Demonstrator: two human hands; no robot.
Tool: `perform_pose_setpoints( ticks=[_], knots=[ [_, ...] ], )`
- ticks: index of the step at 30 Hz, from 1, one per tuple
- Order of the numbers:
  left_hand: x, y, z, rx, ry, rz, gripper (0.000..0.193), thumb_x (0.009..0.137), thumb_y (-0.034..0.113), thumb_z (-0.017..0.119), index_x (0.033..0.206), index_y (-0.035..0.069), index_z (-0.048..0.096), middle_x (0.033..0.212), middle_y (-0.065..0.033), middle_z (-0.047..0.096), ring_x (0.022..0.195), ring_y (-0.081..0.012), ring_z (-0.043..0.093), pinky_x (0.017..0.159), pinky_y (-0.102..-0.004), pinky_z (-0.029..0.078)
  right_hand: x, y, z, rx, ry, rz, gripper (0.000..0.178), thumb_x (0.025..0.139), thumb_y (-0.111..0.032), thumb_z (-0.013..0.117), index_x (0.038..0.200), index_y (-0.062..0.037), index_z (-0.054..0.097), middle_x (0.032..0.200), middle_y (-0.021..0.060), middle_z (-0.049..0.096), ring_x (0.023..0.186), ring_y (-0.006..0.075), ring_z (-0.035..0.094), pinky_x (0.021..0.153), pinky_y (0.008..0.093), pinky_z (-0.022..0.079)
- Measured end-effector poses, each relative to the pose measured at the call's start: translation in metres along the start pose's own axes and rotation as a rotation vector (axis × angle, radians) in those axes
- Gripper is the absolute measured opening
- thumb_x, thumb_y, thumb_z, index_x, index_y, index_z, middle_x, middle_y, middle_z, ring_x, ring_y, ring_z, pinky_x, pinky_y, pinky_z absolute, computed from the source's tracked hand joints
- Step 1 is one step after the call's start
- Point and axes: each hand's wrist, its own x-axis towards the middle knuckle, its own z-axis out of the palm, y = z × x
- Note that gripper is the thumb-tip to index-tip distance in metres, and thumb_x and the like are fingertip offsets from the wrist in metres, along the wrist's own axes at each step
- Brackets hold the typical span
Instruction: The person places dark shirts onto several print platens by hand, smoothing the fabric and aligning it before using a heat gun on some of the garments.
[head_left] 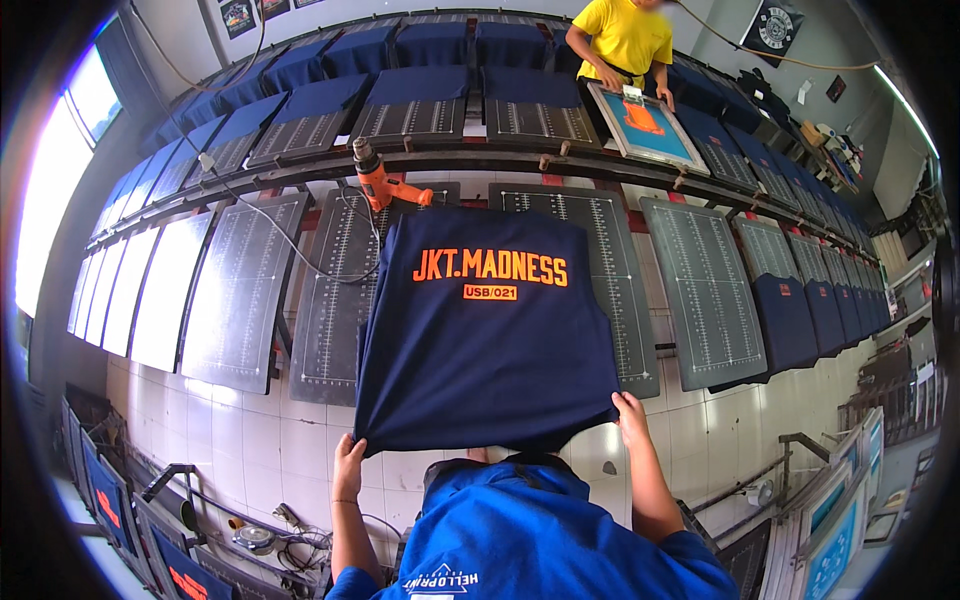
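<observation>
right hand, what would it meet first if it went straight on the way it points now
Most likely the navy shirt, whose near corner the right hand pinches; beyond it lies the dark marked board, though their heights are hard to judge.

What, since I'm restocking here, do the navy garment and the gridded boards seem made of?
Navy garment: probably knit or woven cloth, matte, judging by its soft folds.
Gridded boards: rigid, judging by crisp edges, with a low sheen; perhaps coated metal or plastic, I can't tell which.

Left hand (349, 464): near left, fingers pinched
Right hand (630, 416): right, slightly farther, fingers pinched
Left forearm (354, 540): extended forward
Right forearm (653, 490): forward, slanting left
</observation>
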Motion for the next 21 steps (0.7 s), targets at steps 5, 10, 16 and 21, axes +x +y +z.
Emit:
perform_pose_setpoints(
  ticks=[5, 10, 16, 21],
  knots=[
    [-0.008, -0.031, -0.009, -0.004, 0.036, -0.036, 0.011, 0.087, 0.004, 0.057, 0.082, 0.008, 0.048, 0.075, 0.0058, 0.04, 0.071, -0.0054, 0.038, 0.063, -0.0224, 0.033, -0.01, -0.008, 0.01, -0.213, 0.172, -0.029, 0.017, 0.093, -0.025, 0.059, 0.086, -0.0095, 0.059, 0.074, -0.0053, 0.054, 0.063, 0.0055, 0.048, 0.057, 0.0221, 0.04],
    [0.006, -0.023, -0.004, 0.233, 0.005, 0.096, 0.016, 0.084, 0.007, 0.062, 0.082, 0.003, 0.047, 0.074, 0.0031, 0.041, 0.07, -0.0082, 0.041, 0.061, -0.0256, 0.036, 0.0, -0.008, -0.002, -0.467, 0.15, -0.114, 0.018, 0.09, -0.022, 0.062, 0.085, -0.0048, 0.061, 0.07, -0.002, 0.053, 0.066, 0.0082, 0.05, 0.061, 0.0261, 0.041],
    [0.067, 0.041, 0.04, 0.747, 0.177, 0.173, 0.029, 0.081, 0.019, 0.071, 0.077, -0.002, 0.052, 0.062, -0.0137, 0.054, 0.057, -0.0181, 0.052, 0.055, -0.0341, 0.043, 0.03, -0.056, 0.02, -0.569, 0.112, -0.103, 0.031, 0.081, -0.021, 0.07, 0.095, 0.0051, 0.06, 0.086, 0.0092, 0.064, 0.078, 0.0147, 0.058, 0.072, 0.0288, 0.046],
    [0.098, 0.081, 0.073, 0.922, 0.176, 0.27, 0.025, 0.078, 0.017, 0.07, 0.078, -0.003, 0.055, 0.066, -0.0189, 0.06, 0.066, -0.0363, 0.062, 0.061, -0.0416, 0.048, 0.066, -0.079, 0.04, -0.589, 0.12, -0.131, 0.047, 0.079, -0.018, 0.073, 0.113, 0.0069, 0.051, 0.099, 0.0163, 0.065, 0.09, 0.02, 0.063, 0.081, 0.0306, 0.049]
  ],
)
